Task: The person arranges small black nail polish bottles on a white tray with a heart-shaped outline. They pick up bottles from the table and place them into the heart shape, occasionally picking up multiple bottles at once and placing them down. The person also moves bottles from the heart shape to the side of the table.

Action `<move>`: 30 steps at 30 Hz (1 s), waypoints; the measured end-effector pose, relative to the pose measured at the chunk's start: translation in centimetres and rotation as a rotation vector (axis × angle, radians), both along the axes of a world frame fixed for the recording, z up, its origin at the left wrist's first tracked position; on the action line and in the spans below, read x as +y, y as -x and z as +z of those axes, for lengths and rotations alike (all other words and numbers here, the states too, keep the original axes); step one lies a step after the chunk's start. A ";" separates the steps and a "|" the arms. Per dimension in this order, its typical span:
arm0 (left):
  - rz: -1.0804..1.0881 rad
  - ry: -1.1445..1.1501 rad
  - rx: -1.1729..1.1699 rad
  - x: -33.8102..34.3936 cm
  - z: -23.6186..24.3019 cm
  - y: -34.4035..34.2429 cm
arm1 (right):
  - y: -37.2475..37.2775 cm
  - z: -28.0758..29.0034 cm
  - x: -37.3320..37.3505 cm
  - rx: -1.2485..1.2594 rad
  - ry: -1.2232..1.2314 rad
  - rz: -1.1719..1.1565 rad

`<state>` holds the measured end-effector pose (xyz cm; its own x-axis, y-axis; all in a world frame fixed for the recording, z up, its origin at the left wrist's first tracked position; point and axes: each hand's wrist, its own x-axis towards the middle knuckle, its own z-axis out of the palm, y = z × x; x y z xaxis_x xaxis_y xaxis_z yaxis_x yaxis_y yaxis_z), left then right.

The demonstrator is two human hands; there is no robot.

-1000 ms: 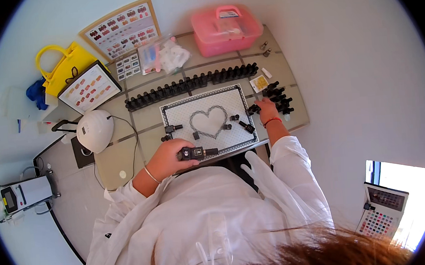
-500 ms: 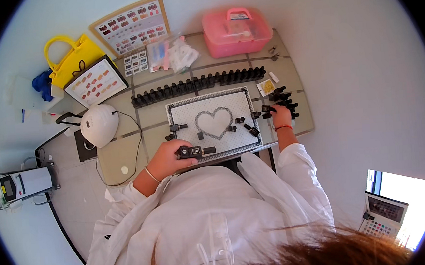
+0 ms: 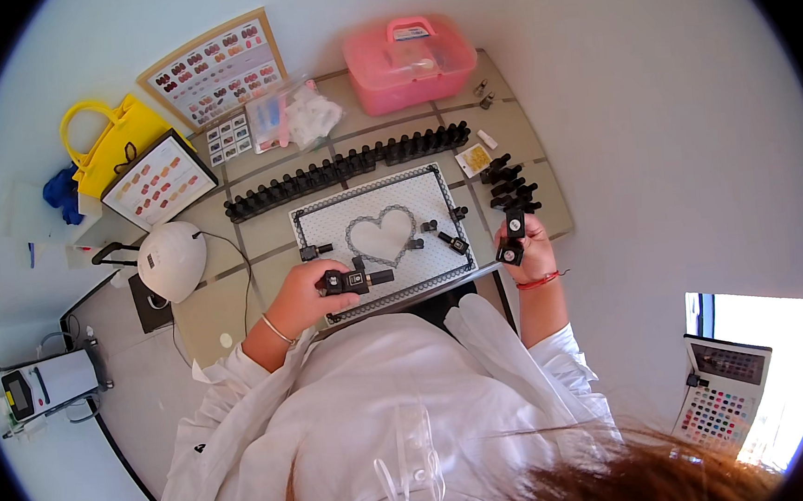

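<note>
1. A tiled surface (image 3: 261, 232) stands against pale walls, seen from above, with a white patterned mat (image 3: 384, 233) bearing a grey heart outline lying on it in front of the person.
2. The left hand (image 3: 304, 296) rests at the near left corner of the mat, its fingers clamped around small black bottles (image 3: 357, 279); the bottle that shows best lies on its side, long axis roughly across the view, its cap end sticking out to the right past the fingertips.
3. The right hand (image 3: 534, 250) hovers just off the mat's right edge, its fingers closed on a black bottle (image 3: 513, 235) held nearly upright in the picture, long axis running from the near end at the fingers toward the far side.
4. Just beyond the right fingers lies a loose cluster of black bottles (image 3: 508, 180), close to the held one.
5. Between the two hands, a few single black bottles (image 3: 452, 240) lie scattered on the mat right of the heart, and one more (image 3: 313, 251) lies just beyond the left fingers.
6. A long row of black bottles (image 3: 349, 168) stands along the mat's far edge.
7. Farther off are a pink box (image 3: 410, 62), colour sample charts (image 3: 215, 70), a yellow bag (image 3: 114, 140) and a white domed lamp (image 3: 171, 261), the lamp to the left of the left hand.
</note>
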<state>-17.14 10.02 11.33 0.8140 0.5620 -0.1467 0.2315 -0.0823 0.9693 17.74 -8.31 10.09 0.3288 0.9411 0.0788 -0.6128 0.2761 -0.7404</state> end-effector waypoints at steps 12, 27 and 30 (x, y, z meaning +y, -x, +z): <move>-0.031 -0.034 -0.006 -0.1 -0.2 0.1 | 1.3 -0.6 -1.1 0.073 -0.043 0.072; 0.024 -0.089 0.005 -0.3 -0.6 1.6 | -2.4 -5.7 0.1 -1.681 0.976 -0.261; 0.022 -0.095 0.014 -0.4 -0.6 1.7 | -3.6 -9.0 1.2 -1.804 1.109 -0.249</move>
